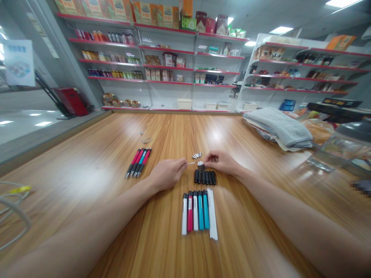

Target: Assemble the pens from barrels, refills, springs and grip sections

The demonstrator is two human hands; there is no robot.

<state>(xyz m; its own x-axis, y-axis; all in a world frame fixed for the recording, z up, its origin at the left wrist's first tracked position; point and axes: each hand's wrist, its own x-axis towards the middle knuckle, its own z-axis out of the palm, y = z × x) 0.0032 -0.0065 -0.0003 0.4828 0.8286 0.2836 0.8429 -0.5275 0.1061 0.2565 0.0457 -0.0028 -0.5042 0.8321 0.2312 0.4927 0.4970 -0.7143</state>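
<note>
My left hand (168, 172) pinches a thin white pen refill (190, 163), whose tip points right. Across from it, my right hand (222, 161) has thumb and fingertips closed beside a cluster of small white pieces (200, 163); what they grip is too small to make out. Silver pen tips (197, 156) lie just beyond the cluster. Closer to me is a row of black rubber grips (205, 177). Below them are white, red and teal pen barrels (195, 210), with several white refills (212, 214) along their right side.
Assembled pens (138, 163) lie left of my left hand, with a small ring (147, 140) beyond them. Folded striped cloth (278, 125) and a clear jar (339, 146) occupy the right side. A pale cable (13, 206) loops at the left edge. Stocked shelves (166, 50) stand behind the table.
</note>
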